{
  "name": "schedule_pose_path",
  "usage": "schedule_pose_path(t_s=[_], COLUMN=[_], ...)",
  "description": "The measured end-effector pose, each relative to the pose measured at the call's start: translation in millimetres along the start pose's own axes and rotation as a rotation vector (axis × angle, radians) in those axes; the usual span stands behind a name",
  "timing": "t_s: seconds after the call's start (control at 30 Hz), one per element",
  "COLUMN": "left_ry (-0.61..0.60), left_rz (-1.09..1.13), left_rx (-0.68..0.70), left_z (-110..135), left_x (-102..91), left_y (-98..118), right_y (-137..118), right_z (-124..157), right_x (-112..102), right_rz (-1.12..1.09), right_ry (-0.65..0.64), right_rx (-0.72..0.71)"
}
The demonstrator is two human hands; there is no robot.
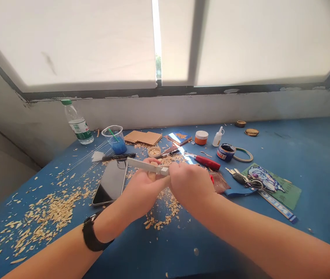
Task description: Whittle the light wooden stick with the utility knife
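Over the middle of the blue table (313, 155) my two hands meet. My right hand (190, 184) is closed round the handle of a knife (145, 166), whose pale blade points left. My left hand (144, 186), with a black watch on its wrist, is closed on a small piece of wood (152, 175) just under the blade. Only a bit of the wood shows between the fingers. Wood shavings (165, 217) lie on the table below both hands.
A black phone (111, 182) lies left of my hands, amid more shavings (48, 211). Behind are a water bottle (77, 122), a plastic cup (115, 138), wooden boards (143, 136), small jars (201, 137), a glue bottle (218, 136), a red tool (207, 161). Keys (247, 180) and a card lie right.
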State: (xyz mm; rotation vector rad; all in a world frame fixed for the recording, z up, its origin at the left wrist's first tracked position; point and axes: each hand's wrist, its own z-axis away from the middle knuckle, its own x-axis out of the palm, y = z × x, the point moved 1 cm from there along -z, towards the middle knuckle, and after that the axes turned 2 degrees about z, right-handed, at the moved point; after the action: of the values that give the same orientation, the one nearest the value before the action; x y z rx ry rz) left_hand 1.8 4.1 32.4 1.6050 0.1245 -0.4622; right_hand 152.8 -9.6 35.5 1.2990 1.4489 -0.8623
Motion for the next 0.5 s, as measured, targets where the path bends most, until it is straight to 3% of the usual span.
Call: schedule_pose_path(t_s=[0.1, 0.37, 0.5], left_ry=[0.035, -0.25, -0.291], left_rz=[-0.045, 0.116, 0.185], left_rx=[-0.028, 0.069, 0.075], left_z=[1, -7, -8], left_x=[-1.9, -15.8, -19.7], left_y=[2, -2, -10], right_y=[2, 10, 10], right_z=[-1, -10, -21], right_x=[0, -16, -25], right_rz=[-0.011, -0.069, -0.072], right_ry=[-0.009, 0.008, -0.01], right_rx=[-0.01, -0.269, -0.358])
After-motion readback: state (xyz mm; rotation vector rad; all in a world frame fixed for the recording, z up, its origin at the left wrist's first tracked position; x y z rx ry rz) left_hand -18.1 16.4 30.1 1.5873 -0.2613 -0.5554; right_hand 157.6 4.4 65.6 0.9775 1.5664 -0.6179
